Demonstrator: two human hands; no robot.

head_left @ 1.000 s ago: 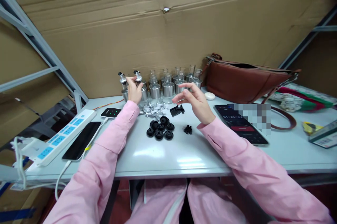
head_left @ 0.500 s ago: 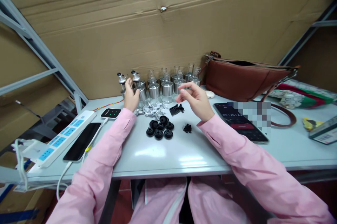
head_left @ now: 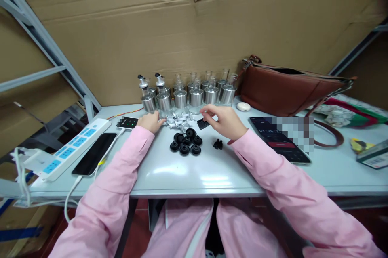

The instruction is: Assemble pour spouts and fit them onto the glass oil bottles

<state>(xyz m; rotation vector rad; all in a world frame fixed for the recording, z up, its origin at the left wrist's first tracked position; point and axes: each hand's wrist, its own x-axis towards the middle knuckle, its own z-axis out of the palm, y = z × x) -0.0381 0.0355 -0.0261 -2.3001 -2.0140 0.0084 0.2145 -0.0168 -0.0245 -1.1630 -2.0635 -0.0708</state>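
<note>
My left hand rests low over the table at the left end of a pile of silver-and-white pourer pieces; its thumb and fingers are apart, close to the nearest pieces. My right hand hovers beside a small cluster of black pourer spouts, fingers bent with a gap to the thumb. Nothing shows in either hand. Several round black caps lie in front of the silver pile. To their right is a little heap of small black parts. Behind stand glass bottles with metal sleeves; two carry pourers.
A brown handbag and a white oval case sit at the back right. A tablet-like phone with a timer lies right. On the left are a power strip, a dark phone, cables and a small black device.
My left hand has come down from the pourer-topped bottles to the silver pieces. My right hand has lowered slightly toward the black spouts, its fingers more bent. The view has shifted a little.
</note>
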